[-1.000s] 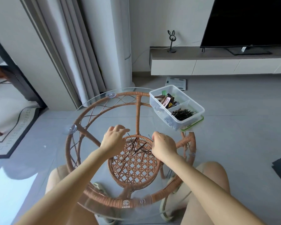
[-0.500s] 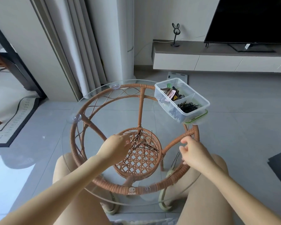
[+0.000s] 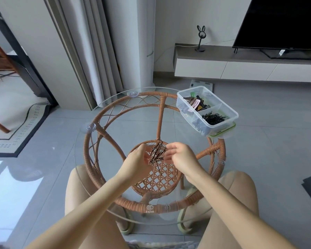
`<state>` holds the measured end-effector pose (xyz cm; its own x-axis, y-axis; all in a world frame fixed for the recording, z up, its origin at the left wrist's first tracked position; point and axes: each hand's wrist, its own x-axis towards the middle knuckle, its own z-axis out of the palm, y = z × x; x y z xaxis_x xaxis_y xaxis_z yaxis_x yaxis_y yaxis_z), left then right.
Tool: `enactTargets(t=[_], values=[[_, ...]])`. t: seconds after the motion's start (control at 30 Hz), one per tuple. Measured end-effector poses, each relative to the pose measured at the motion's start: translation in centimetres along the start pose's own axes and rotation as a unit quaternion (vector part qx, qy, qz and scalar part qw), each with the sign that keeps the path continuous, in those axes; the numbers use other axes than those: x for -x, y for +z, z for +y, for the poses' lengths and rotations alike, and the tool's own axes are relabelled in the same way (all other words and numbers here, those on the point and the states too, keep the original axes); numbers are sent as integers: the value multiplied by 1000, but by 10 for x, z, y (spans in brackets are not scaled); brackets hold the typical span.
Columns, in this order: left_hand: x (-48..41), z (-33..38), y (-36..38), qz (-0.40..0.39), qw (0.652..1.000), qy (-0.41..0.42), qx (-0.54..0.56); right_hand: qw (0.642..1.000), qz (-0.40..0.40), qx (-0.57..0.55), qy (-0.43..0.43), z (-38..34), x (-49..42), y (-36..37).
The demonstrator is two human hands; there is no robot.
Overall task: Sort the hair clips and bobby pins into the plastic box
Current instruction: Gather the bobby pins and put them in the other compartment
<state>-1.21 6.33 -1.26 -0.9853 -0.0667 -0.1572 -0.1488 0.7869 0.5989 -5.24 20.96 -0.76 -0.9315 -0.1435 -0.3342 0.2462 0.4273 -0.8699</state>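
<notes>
R hand [image 3: 180, 156] has come back from the right rim of the glass worktop [image 3: 118, 126] to the centre. It now meets the L hand [image 3: 137, 161] around the bobby pins [image 3: 157, 152], which sit tighter than 0.5 s ago, more a bundle than a scatter. Both hands have fingers curled, pinching the bundle from either side, w/ one pin trailing toward the near side. Looks like the last loose batch is nearly ready to lift. The plastic box [image 3: 223, 126] sits at the far right rim on its green lid [image 3: 223, 132], w/ hair clips [image 3: 196, 104] in the far section and sorted pins [image 3: 215, 118] in the nearer one. Nothing stands btwn hands and box. TV [image 3: 280, 20] and curtain [image 3: 90, 51] are well off.
</notes>
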Motion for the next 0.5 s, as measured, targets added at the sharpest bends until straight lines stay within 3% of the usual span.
enactTargets(t=[0.1,0.2,0.27,0.4,0.5], values=[[5,-2,-1,27,998,0,-51,979,35,172,-102,-9,-13,-25],[7,8,5,25,989,-25,-140,925,-65,329,-177,-17,-32,-35],[4,18,13,22,984,-38,-170,898,-134,372,-196,-25,-40,-29],[-4,31,26,17,989,-21,-143,847,-186,425,-260,-31,-41,-11],[-1,26,24,26,993,-16,-114,843,-193,420,-275,-22,-34,-16]])
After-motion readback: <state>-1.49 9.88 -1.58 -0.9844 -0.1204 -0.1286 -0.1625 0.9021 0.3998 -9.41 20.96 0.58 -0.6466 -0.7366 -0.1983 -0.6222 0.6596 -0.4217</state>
